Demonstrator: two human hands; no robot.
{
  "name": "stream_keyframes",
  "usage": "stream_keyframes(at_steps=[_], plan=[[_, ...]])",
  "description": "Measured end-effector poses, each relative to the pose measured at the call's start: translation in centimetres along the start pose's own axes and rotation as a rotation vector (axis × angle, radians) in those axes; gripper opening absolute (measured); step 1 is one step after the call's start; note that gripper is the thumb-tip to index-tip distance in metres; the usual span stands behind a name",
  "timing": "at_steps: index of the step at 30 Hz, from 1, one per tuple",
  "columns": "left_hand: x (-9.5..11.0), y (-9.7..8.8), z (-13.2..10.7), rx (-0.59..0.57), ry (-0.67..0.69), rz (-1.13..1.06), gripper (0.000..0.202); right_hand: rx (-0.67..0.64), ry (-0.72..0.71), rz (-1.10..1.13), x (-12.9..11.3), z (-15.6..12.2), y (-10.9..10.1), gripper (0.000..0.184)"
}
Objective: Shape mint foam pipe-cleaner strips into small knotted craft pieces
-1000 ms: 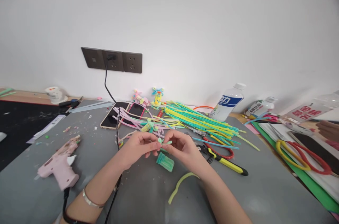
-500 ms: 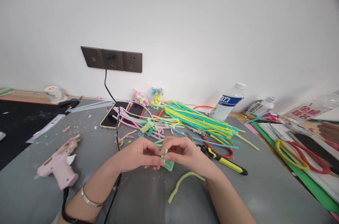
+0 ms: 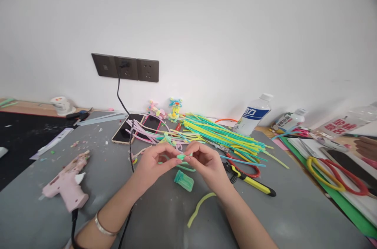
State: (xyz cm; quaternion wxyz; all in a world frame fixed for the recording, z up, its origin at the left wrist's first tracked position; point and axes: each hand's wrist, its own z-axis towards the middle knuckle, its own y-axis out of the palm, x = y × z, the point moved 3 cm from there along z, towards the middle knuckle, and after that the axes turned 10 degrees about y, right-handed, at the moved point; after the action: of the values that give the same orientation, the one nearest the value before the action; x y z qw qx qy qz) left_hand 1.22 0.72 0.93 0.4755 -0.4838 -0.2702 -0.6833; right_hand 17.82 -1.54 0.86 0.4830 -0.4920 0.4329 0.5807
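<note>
Both hands pinch one small piece of mint-green pipe cleaner (image 3: 182,156) between thumbs and fingertips. My left hand (image 3: 159,162) has it from the left, my right hand (image 3: 204,161) from the right, the fingertips almost meeting. Just below them a short green bundle (image 3: 184,180) of pipe cleaner lengths lies on the grey mat (image 3: 159,217). A green strand (image 3: 185,167) lies partly hidden behind the fingers. Nearer me, a bent yellow-green pipe cleaner (image 3: 198,209) rests by my right forearm.
Yellow and teal pipe cleaners (image 3: 224,135) are piled behind my hands. Yellow-black pliers (image 3: 253,182) lie at right, a pink glue gun (image 3: 66,182) at left. Two phones (image 3: 123,131), small pipe cleaner figures (image 3: 175,109) and a bottle (image 3: 253,114) stand or lie near the wall. A person's hand (image 3: 366,147) shows far right.
My hands have risen slightly and moved off the green bundle, which now shows fully on the mat. The small green piece stays pinched between them.
</note>
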Motion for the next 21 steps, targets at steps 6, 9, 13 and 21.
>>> stream_keyframes(at_steps=[6,9,13,21], plan=[[1.2,-0.3,-0.1,0.066,0.361,0.292,0.005,0.037,-0.017,-0.028,0.0,0.0,0.2,0.019],[1.4,-0.2,-0.2,0.065,0.471,0.381,0.003,0.034,-0.022,-0.032,0.1,-0.1,0.3,0.018],[1.4,-0.2,-0.4,0.049,0.479,0.438,0.005,0.03,-0.035,-0.03,0.1,-0.2,0.3,0.013],[1.0,-0.4,-0.3,-0.011,0.378,0.497,0.011,0.058,-0.032,-0.128,0.1,-0.1,0.2,0.015]])
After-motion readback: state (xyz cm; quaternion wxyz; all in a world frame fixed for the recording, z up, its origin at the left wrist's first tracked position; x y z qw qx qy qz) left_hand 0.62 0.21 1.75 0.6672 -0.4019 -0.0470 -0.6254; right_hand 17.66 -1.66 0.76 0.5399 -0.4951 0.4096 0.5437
